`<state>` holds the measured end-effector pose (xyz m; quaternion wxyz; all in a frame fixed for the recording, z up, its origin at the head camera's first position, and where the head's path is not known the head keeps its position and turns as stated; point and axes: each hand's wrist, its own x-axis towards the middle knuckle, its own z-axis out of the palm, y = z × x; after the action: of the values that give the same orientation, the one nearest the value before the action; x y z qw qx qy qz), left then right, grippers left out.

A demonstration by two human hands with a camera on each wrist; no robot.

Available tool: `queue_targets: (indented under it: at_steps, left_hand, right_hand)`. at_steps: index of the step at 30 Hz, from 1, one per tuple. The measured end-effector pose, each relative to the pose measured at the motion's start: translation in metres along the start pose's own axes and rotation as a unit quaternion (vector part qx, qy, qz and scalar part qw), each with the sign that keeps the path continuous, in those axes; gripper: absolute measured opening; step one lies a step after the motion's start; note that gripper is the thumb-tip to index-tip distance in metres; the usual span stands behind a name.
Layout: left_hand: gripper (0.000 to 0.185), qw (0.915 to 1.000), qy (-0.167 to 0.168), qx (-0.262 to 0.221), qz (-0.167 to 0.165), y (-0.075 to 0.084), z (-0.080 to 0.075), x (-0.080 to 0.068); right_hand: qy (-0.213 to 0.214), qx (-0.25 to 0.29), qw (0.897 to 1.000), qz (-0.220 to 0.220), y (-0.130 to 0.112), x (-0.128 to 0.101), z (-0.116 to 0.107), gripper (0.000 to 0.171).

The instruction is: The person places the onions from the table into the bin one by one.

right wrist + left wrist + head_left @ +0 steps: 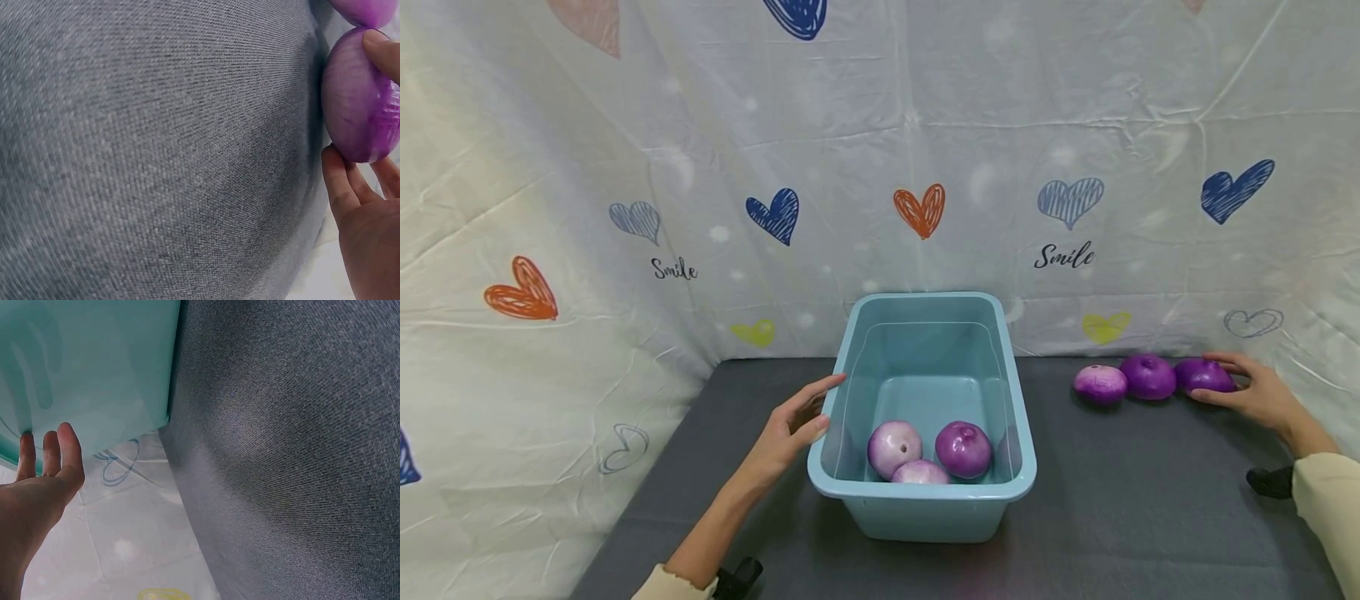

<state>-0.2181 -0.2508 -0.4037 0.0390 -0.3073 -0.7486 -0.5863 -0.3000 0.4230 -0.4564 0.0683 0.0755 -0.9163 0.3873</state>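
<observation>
Inside one tub (925,492) lie three onions (963,450) (three others (1147,377) outside, one held).

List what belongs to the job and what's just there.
Likely in the job:
light-blue rectangular plastic tub, left hand at its side
three round purplish onions inside
three round purple onions outside it, right hand gripping the rightmost

Just there:
dark-grey cloth-covered table
white heart-printed backdrop

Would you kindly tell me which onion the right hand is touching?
The rightmost onion on the dark table: unlike the other five, it has the right hand around it.
</observation>
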Motion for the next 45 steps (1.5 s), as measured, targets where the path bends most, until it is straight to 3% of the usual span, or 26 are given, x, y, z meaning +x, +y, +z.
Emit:
queue_targets:
  at_steps: [16,33,45]
  left_hand:
    - [0.051,1.0000,0.001,0.001,-0.002,-0.002,0.000,0.000]
    - [0.050,1.0000,0.000,-0.010,-0.001,0.000,0.000,0.001]
    - [0.049,0.9998,0.002,-0.015,-0.012,0.001,-0.001,0.002]
  right_hand:
    - [0.009,0.041,0.999,0.024,-0.012,-0.012,-0.004,0.081]
    - [0.012,0.050,0.998,-0.027,-0.045,-0.026,-0.003,0.070]
    - [0.014,0.106,0.991,-0.083,-0.077,-0.032,0.003,0.061]
